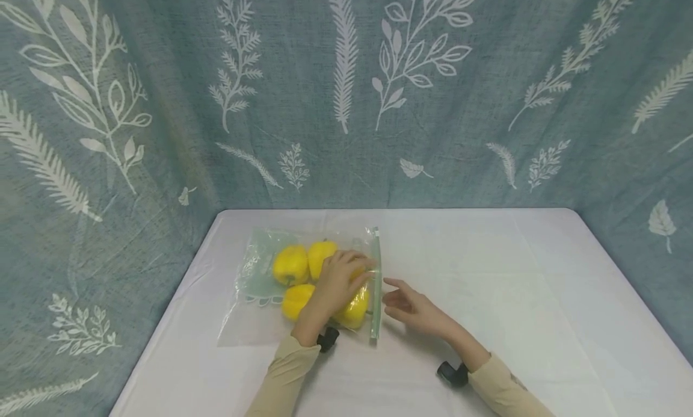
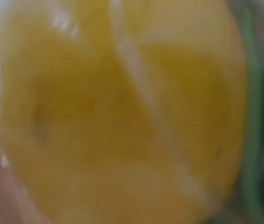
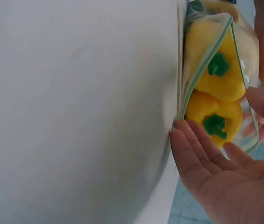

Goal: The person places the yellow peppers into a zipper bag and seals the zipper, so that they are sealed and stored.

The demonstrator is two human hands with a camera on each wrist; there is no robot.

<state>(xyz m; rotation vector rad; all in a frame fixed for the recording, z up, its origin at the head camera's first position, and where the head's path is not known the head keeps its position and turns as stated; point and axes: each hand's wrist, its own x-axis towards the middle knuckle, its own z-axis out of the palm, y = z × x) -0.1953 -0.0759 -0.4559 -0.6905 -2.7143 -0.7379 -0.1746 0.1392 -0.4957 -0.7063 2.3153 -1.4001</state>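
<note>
A clear zip bag (image 1: 234,324) with a green-edged mouth lies on its side, holding several yellow bell peppers (image 1: 291,265). My left hand (image 1: 335,281) is on top of the bag, its fingers and thumb curved round a pepper near the mouth through the plastic. That pepper fills the blurred left wrist view. My right hand (image 1: 414,308) is just right of the mouth, palm toward it, fingers loosely bent with nothing between them. In the right wrist view the mouth gapes, and green stems (image 3: 218,64) face my right hand; its fingertips overlap the lower lip.
A white-covered table (image 1: 514,272) carries the bag, left of its middle. Blue-green leaf-patterned curtains (image 1: 303,92) stand behind and on both sides. Each wrist wears a small black camera (image 1: 452,375) below the hand.
</note>
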